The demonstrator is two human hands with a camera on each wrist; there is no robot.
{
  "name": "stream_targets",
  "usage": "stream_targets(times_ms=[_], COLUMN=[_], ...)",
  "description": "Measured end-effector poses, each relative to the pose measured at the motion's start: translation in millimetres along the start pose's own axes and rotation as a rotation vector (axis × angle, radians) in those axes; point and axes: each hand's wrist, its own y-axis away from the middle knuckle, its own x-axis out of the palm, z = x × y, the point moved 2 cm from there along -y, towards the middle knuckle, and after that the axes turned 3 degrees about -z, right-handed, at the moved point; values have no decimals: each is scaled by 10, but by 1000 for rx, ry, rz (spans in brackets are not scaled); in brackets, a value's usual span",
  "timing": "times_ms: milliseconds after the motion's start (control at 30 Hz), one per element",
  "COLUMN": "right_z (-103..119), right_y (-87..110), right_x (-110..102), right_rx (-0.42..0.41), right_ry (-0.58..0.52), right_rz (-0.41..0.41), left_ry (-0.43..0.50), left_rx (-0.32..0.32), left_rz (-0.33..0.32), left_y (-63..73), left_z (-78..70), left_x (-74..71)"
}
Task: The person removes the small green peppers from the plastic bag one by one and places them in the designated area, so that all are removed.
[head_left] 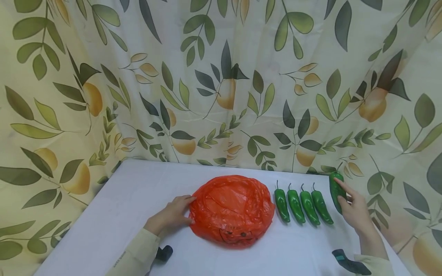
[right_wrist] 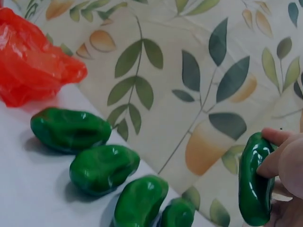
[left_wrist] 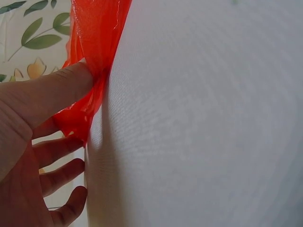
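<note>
A red plastic bag (head_left: 231, 207) with its mouth spread wide and a drawn face on its front sits mid-table. At its left edge my left hand (head_left: 172, 214) pinches the plastic; in the left wrist view the thumb (left_wrist: 66, 90) presses the red film from this side, with the fingers behind. My right hand (head_left: 355, 211) grips a glossy green chili pepper (head_left: 335, 187) by the table's right edge, its stem pointing up. Several matching green peppers (head_left: 295, 207) lie in a slanted row between the bag and that hand.
The white tabletop (head_left: 114, 214) ends at a leaf-and-fruit patterned curtain (head_left: 214, 96) behind and at both sides. Black wrist-worn devices show near the left sleeve (head_left: 138, 251) and the right sleeve (head_left: 376, 265).
</note>
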Motion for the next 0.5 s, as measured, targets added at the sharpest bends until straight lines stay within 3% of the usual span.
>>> stream_targets(times_ms=[367,500], right_z=[-337,-414], right_y=[-32,-38], right_x=[43,61], right_rx=[162,183], right_ry=[67,75], right_rz=[124,137], left_ry=[-2,-3], left_rx=[15,12], left_rz=[-11,-12], left_y=[24,17], left_z=[2,-1], left_x=[-2,1])
